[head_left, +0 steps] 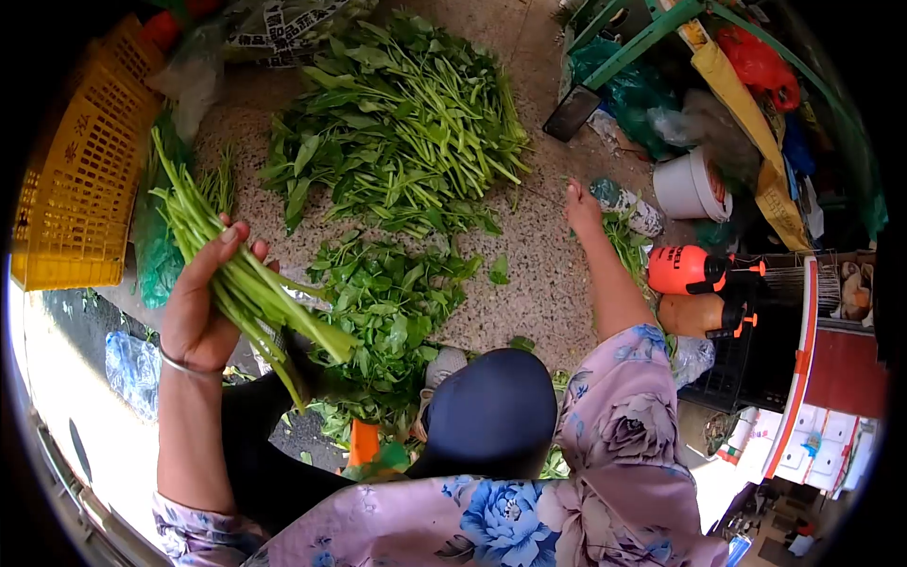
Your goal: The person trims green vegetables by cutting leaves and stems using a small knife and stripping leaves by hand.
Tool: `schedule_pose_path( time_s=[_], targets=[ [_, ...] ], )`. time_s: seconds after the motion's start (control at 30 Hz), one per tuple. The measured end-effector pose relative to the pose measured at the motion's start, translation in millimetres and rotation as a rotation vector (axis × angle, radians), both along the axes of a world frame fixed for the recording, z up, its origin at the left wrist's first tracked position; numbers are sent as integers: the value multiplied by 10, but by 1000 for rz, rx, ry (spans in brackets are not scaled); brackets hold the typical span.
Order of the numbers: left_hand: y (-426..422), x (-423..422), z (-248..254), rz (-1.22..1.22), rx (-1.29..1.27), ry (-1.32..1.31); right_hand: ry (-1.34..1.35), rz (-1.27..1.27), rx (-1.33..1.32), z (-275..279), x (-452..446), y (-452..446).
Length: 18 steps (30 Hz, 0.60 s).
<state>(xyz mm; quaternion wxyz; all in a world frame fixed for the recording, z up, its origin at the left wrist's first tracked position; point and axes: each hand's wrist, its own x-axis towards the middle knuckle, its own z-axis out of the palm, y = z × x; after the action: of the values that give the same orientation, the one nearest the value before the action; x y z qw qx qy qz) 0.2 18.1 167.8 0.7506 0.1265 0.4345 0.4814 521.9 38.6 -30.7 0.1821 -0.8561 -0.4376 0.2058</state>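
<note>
My left hand (203, 307) is closed around a bunch of water spinach stems (269, 302), held tilted above the floor at the left. Beyond it a large heap of water spinach (406, 123) lies on the speckled floor. Nearer my knees is a looser pile of green leaves (387, 302). My right hand (584, 210) reaches out low to the right of the heap, its fingers curled together. Whatever they may pinch is too small to make out. Just beside that hand lies a cylindrical container (631, 208) with a green end.
A yellow plastic crate (90, 161) stands at the left. On the right are a white bucket (690, 186), a red spray bottle (682, 270), an orange-brown spray bottle (694, 315) and a green metal frame (642, 42). A dark phone-like slab (571, 113) rests against the frame.
</note>
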Motion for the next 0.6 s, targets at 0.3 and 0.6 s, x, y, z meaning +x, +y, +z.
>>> schedule_pose_path(
  time_s=[0.3,0.6],
  targets=[
    [163,65,-57,99,-97,117,-638,354,-250,-69,549,1234],
    [369,201,-75,95,-110,140,-694,382,-4,180,652,1464]
  ],
)
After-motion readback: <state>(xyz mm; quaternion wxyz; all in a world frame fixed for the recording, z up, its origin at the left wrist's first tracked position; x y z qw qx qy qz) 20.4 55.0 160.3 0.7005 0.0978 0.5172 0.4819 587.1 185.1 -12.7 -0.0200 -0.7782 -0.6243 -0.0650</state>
